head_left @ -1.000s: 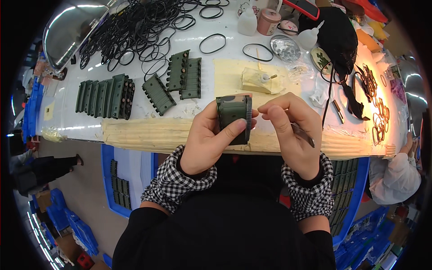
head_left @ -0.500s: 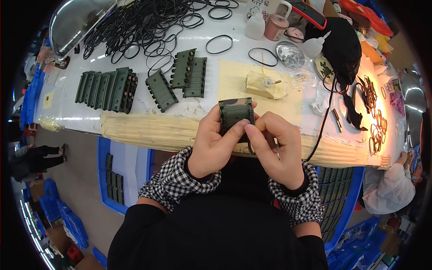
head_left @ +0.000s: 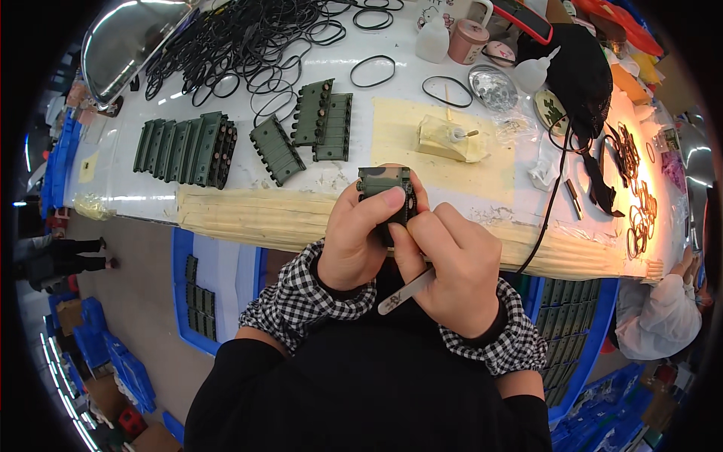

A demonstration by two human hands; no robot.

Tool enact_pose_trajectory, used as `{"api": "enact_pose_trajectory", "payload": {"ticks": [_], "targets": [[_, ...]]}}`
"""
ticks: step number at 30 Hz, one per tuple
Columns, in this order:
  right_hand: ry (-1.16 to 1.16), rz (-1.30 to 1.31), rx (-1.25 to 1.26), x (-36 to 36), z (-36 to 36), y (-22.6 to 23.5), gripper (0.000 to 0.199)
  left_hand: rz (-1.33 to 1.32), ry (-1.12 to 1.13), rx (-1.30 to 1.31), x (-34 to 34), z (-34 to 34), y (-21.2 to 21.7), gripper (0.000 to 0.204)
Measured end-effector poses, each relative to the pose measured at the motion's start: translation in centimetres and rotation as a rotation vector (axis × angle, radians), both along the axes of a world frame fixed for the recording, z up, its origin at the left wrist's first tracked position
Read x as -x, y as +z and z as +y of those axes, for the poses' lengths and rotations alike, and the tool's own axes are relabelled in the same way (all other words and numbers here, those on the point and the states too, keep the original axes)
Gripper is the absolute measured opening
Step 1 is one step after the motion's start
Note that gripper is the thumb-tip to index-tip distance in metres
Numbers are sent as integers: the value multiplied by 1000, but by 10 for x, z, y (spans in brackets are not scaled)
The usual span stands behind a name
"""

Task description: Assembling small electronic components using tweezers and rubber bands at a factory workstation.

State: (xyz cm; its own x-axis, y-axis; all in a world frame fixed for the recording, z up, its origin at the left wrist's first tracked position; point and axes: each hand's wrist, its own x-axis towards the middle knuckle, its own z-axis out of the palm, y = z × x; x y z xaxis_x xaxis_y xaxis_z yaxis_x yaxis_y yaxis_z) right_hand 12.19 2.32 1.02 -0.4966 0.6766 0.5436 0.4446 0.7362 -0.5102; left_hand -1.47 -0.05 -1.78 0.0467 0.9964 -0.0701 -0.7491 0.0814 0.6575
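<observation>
My left hand grips a green camouflage plastic part with a row of small wheels along its side, its thumb pressed on top. It looks like a toy tank hull. The fingers of my right hand are bent at the wheeled side of this part, and a flat metal tool, seemingly tweezers, sticks out of that hand toward me. What the right fingertips touch is partly hidden. Similar green hulls stand in a row on the table at the left. Closer to my hands lie loose ones, including a tilted hull.
Black rubber loops are heaped at the back left. A yellowish block sits on a yellow sheet beyond my hands. A black cable runs down at the right. Blue trays with green parts are below the table edge.
My left thumb has shifted onto the part's top. My right hand has turned, so the metal tool now points out toward me. The camera view has moved slightly.
</observation>
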Motion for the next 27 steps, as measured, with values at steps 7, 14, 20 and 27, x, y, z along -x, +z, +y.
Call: {"api": "enact_pose_trajectory", "payload": {"ticks": [7,14,20,27], "targets": [[-12,-9,-34,3,-5,8,20,-24,-15,-9,-1,1,0,27],[-6,-11,-48,4,-8,9,22,-68,-42,-15,-2,2,-3,28],[-5,-28,-72,4,-9,7,22,-115,-64,-23,0,3,-6,29],[5,-52,-75,5,-12,6,22,-169,-76,-48,1,1,-7,29]]}}
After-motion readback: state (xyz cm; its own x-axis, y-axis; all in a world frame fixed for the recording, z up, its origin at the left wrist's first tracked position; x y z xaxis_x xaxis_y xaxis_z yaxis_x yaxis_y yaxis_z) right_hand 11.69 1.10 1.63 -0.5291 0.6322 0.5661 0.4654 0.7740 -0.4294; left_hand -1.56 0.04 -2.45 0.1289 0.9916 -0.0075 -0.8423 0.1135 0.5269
